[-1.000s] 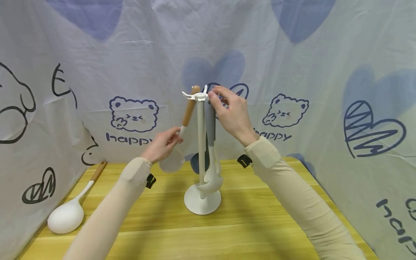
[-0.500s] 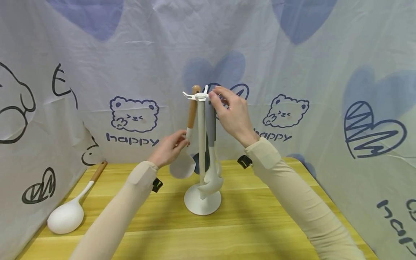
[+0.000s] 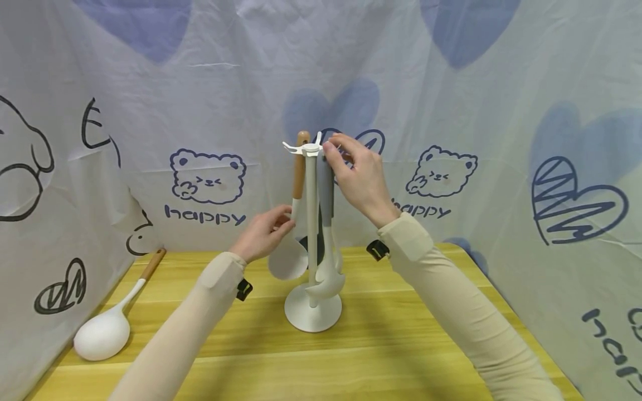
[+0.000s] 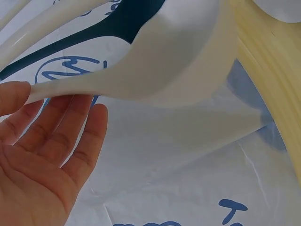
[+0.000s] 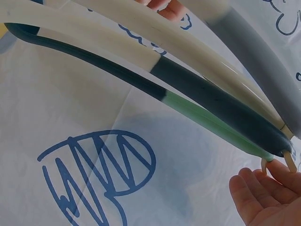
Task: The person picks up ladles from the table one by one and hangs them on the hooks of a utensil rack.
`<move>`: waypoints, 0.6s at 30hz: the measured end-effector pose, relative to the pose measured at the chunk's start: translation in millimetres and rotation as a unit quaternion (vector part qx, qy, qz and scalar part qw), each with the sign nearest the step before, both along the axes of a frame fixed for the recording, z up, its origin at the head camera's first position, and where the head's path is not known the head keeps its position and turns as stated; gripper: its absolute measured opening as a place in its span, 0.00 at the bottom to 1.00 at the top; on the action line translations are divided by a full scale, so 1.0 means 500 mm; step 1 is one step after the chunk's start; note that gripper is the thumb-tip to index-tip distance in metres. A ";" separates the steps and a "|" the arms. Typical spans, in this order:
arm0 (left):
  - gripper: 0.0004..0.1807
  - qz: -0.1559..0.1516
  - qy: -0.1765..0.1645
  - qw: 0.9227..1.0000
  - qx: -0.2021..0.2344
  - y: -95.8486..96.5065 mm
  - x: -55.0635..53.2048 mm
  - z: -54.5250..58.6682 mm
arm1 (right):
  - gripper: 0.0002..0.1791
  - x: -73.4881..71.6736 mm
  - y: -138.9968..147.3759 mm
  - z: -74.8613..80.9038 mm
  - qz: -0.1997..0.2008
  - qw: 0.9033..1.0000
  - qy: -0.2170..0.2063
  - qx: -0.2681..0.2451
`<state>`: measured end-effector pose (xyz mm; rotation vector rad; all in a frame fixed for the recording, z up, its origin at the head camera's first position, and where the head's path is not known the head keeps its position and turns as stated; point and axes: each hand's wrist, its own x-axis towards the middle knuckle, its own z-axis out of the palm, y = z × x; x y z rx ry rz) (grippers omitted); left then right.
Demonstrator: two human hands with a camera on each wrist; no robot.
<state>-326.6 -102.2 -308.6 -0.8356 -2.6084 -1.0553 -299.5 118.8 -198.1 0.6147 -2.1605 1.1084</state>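
A white utensil stand (image 3: 312,223) with hook arms on top bears several hanging utensils. My right hand (image 3: 360,172) pinches one of its hook arms; in the right wrist view the fingers (image 5: 256,190) are beside the small hooks. My left hand (image 3: 263,231) lightly pinches the white neck of a wooden-handled ladle (image 3: 288,260), left of the pole. This ladle's handle end is up at the hooks, and it leans slightly. In the left wrist view, the thumb overlaps the ladle neck (image 4: 70,88) and the fingers lie behind it.
A grey-handled white ladle (image 3: 327,278) hangs at the front of the stand, with a dark green utensil (image 5: 122,75) behind. Another white ladle (image 3: 102,334) with a wooden handle lies at the left on the wood-grain table (image 3: 401,345). Printed curtains (image 3: 271,50) surround the table.
My left hand has moved right and slightly down, swinging the ladle's bowl towards the pole, so it hangs more upright. The right hand has stayed at the top of the stand.
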 end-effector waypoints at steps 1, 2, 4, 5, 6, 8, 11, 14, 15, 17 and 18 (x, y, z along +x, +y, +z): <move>0.17 0.000 -0.003 1.000 0.000 0.001 0.000 -0.001 | 0.22 0.001 0.000 0.000 0.000 1.000 0.000 0.000; 0.18 -0.002 -0.004 1.000 0.001 0.001 0.001 -0.001 | 0.23 0.001 -0.001 0.000 -0.001 1.000 -0.001 0.000; 0.18 -0.002 -0.005 1.000 0.002 0.001 0.002 -0.002 | 0.23 0.000 -0.001 0.000 -0.001 1.000 -0.001 -0.001; 0.18 -0.003 -0.004 1.000 0.003 0.001 0.002 -0.002 | 0.23 0.000 -0.001 0.000 0.000 1.000 -0.001 -0.001; 0.18 -0.004 -0.006 1.000 0.005 0.000 0.002 -0.002 | 0.23 0.000 -0.001 0.000 -0.001 1.000 0.000 0.000; 0.18 -0.003 -0.009 1.000 0.008 -0.002 0.003 -0.001 | 0.22 0.000 -0.001 -0.001 0.000 1.000 0.000 -0.001; 0.18 0.001 -0.014 1.000 0.009 -0.006 0.004 -0.001 | 0.22 -0.002 -0.001 -0.001 0.001 1.000 0.002 -0.004; 0.18 0.010 -0.024 1.000 0.009 -0.011 0.004 -0.001 | 0.22 -0.001 -0.001 0.000 0.001 1.000 0.002 -0.005; 0.18 0.012 -0.027 1.000 0.010 -0.013 0.004 -0.001 | 0.23 -0.001 -0.001 0.000 0.000 1.000 0.002 -0.005; 0.18 0.016 -0.033 0.999 0.011 -0.016 0.004 -0.002 | 0.23 -0.001 -0.001 0.000 -0.002 1.000 0.000 -0.004; 0.18 0.018 -0.037 0.999 0.012 -0.017 0.004 -0.002 | 0.23 -0.001 -0.001 0.000 -0.002 1.000 0.001 -0.004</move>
